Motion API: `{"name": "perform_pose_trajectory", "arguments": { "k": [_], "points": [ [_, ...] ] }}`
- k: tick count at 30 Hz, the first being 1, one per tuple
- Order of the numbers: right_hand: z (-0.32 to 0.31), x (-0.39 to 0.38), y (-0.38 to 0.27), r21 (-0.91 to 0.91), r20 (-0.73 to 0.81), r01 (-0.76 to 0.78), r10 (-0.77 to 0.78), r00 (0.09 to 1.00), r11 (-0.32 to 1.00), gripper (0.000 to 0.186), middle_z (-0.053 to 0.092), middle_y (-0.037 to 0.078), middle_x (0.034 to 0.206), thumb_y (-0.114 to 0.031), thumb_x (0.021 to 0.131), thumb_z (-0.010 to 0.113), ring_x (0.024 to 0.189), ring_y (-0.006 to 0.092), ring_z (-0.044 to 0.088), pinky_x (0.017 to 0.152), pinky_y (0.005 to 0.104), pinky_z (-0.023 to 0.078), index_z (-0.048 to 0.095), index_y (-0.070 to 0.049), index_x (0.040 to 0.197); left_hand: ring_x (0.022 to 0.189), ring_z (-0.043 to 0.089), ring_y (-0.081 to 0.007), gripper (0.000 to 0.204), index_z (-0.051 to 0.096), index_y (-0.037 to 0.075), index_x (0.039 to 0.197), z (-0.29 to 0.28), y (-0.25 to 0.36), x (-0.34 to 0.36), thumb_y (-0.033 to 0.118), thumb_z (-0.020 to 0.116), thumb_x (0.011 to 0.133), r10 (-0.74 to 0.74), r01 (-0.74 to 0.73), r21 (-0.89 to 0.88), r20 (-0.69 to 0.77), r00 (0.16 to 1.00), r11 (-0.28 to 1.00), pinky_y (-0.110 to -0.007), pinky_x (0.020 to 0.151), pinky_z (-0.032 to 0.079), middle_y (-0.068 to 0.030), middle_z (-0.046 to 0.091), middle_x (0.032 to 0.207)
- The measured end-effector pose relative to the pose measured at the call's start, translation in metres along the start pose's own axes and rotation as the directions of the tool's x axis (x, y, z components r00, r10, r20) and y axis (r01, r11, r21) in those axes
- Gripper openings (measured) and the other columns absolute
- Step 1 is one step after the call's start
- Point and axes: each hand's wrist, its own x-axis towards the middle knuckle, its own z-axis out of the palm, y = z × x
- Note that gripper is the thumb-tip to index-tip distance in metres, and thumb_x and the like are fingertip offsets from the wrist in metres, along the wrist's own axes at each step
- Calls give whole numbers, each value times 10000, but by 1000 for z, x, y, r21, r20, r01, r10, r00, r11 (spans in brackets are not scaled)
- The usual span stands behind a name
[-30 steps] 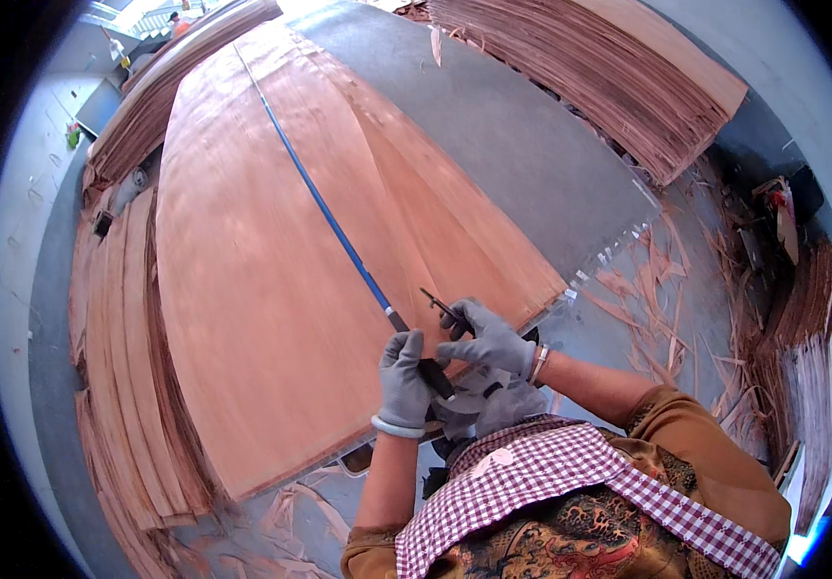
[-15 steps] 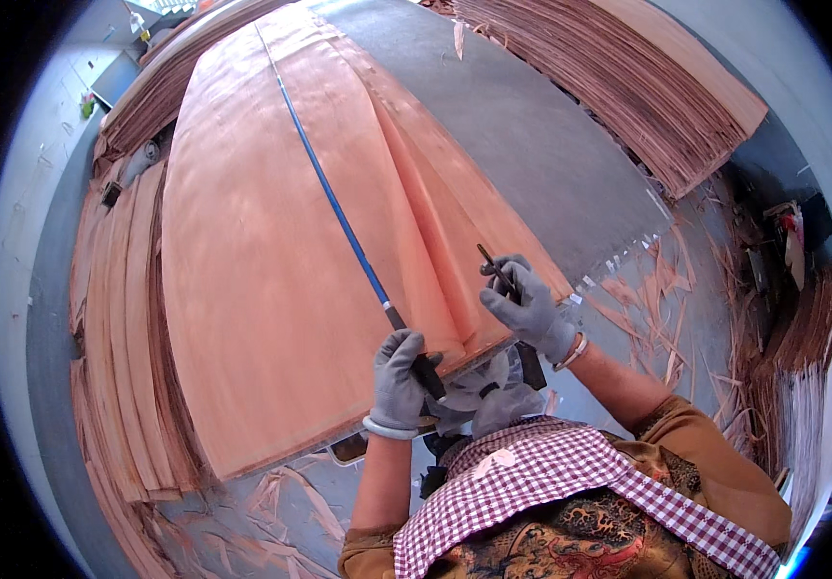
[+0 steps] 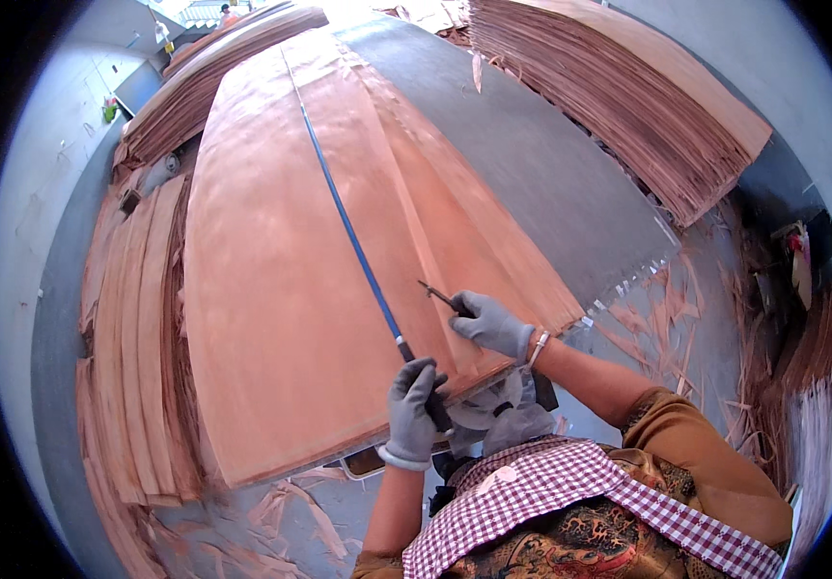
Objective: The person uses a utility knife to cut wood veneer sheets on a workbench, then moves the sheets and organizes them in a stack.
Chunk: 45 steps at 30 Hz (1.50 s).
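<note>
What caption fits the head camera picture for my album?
Gloved left hand grips a long blue rod lying on wood sheets; right hand holds a small blade.

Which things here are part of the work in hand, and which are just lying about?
In use: left hand gripping the long blue straightedge; right hand holding a small knife; veneer sheet on the table.
Lying about: veneer stacks; floor offcuts.

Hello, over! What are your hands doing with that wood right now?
Left hand gripping the near end of the long blue straightedge. Right hand holding a small knife on the veneer sheet. Nothing blocking.
</note>
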Motion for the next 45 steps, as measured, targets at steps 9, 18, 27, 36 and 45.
{"name": "perform_pose_trajectory", "arguments": {
  "k": [9, 18, 27, 36, 45],
  "points": [
    [33, 11, -45, -15, 95, 72, -70, 993, 997, 96, 497, 43, 652, -140, 830, 561, 617, 123, 492, 558, 324, 423, 535, -48, 844, 836, 611, -146, 450, 492, 52, 1291, -122, -27, -78, -30, 529, 850, 126, -100, 241, -96, 987, 966, -239, 652, 507, -66, 608, 1018],
    [194, 54, -155, -160, 410, 353, -264, 873, 922, 108, 573, 172, 700, -135, 823, 515, 614, 289, 556, 568, 400, 442, 519, -37, 868, 951, 621, -190, 392, 489, 35, 1274, -147, -29, -89, -35, 494, 888, 54, -43, 305, -27, 998, 951, -323, 786, 544, -92, 586, 1166],
    [235, 65, -96, -199, 696, 427, -179, 696, 882, 162, 573, 120, 694, -200, 832, 553, 603, 201, 544, 548, 354, 431, 529, -45, 871, 967, 603, -174, 261, 552, -5, 1173, -136, -16, -55, 48, 506, 921, -87, -22, 360, 284, 955, 933, -315, 853, 506, -79, 609, 1081],
    [78, -19, -3, 365, 181, -331, 282, 942, 870, 363, 644, 65, 905, -325, 900, 598, 697, 140, 593, 596, 260, 484, 586, -34, 1117, 959, 593, -135, 262, 575, -11, 1164, -102, 7, -41, 84, 553, 921, -234, 133, 257, 414, 880, 957, -270, 831, 494, -70, 620, 1068],
    [118, -54, -95, 631, 293, -319, 163, 942, 707, 166, 562, 24, 753, -188, 859, 640, 628, 115, 571, 560, 250, 476, 545, -60, 903, 1007, 583, -157, 271, 582, -51, 1157, -74, 107, -79, 84, 551, 924, -378, 103, 434, 614, 693, 895, -275, 892, 465, -109, 605, 1141]
  ]
}}
